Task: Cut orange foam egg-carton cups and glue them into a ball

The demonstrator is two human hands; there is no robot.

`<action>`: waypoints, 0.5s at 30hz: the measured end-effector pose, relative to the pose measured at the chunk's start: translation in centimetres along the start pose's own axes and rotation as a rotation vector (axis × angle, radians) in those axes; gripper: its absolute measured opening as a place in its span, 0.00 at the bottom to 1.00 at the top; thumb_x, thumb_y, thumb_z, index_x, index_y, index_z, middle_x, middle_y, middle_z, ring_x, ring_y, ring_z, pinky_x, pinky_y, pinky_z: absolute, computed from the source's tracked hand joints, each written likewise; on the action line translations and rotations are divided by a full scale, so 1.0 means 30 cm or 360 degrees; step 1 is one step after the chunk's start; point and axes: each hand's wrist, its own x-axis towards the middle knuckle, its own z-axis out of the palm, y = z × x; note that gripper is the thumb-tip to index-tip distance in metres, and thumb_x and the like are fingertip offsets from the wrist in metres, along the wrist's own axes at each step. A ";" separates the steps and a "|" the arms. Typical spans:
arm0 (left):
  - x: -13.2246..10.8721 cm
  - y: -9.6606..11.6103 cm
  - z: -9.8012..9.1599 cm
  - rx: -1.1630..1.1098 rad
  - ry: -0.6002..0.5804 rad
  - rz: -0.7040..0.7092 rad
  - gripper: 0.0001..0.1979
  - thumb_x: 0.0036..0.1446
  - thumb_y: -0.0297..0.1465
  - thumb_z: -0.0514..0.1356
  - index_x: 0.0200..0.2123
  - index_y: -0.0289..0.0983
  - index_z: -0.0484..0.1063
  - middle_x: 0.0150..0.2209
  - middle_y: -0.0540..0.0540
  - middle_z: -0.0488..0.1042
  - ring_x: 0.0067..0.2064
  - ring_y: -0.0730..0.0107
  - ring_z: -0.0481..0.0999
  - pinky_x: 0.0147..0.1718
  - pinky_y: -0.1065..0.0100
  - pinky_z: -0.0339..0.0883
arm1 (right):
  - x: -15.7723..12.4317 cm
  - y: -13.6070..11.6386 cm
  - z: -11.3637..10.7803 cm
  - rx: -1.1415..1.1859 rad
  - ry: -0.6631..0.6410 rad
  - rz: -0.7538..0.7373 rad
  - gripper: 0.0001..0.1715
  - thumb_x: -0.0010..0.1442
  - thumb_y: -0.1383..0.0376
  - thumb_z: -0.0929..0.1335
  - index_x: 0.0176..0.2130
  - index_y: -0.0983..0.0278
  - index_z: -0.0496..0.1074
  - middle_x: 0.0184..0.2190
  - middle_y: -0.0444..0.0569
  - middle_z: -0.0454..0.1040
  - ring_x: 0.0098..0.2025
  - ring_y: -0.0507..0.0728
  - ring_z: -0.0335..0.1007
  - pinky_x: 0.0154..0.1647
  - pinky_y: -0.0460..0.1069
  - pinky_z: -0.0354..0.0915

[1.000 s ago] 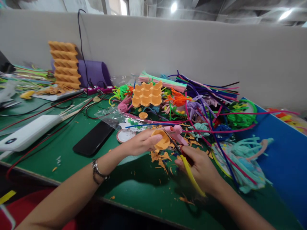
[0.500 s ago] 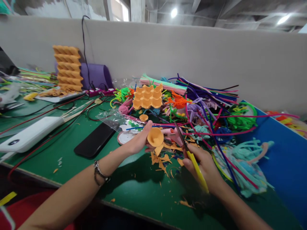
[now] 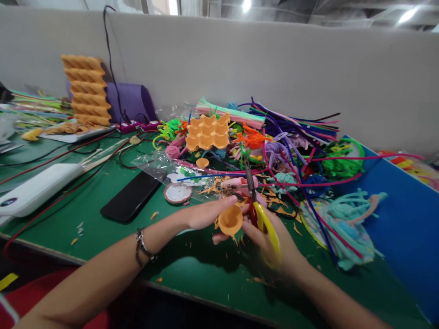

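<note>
My left hand (image 3: 210,214) is closed on a small orange egg-carton cup (image 3: 230,220), its round opening tipped toward me. My right hand (image 3: 270,242) grips yellow-handled scissors (image 3: 265,228), blades pointing up and away. The fingers of that hand are close beside the cup; whether they touch it I cannot tell. Orange scraps (image 3: 279,201) lie around and beneath the hands. Beyond them a pink glue gun (image 3: 236,183) is partly covered by the scissors. A second orange cup (image 3: 202,162) sits farther back, in front of an orange egg-carton piece (image 3: 208,132).
A black phone (image 3: 132,196) and a white device (image 3: 41,189) lie to the left. Pipe cleaners (image 3: 295,121) heap up at the back and right, beside a blue panel (image 3: 394,219). A taller orange egg tray (image 3: 87,89) leans by the grey partition (image 3: 257,64).
The cup in my left hand has come lower and nearer. My right hand has moved left with the scissors, so both hands are now close together. The view has shifted slightly.
</note>
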 end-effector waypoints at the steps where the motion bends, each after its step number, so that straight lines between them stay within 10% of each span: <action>1: 0.001 0.001 0.003 0.0017 -0.0003 -0.0016 0.34 0.55 0.54 0.35 0.12 0.37 0.58 0.07 0.52 0.54 0.13 0.77 0.53 0.13 0.72 0.51 | 0.001 0.002 -0.001 0.0052 -0.0001 0.0004 0.10 0.50 0.59 0.65 0.31 0.63 0.63 0.23 0.41 0.62 0.23 0.49 0.57 0.23 0.44 0.59; 15: 0.018 -0.007 0.025 0.0011 0.0038 -0.0008 0.27 0.50 0.55 0.49 0.29 0.34 0.64 0.18 0.54 0.64 0.17 0.79 0.60 0.19 0.73 0.57 | 0.007 -0.024 -0.025 -0.0076 0.0211 -0.0095 0.11 0.47 0.59 0.65 0.24 0.62 0.58 0.18 0.38 0.56 0.19 0.47 0.52 0.17 0.42 0.54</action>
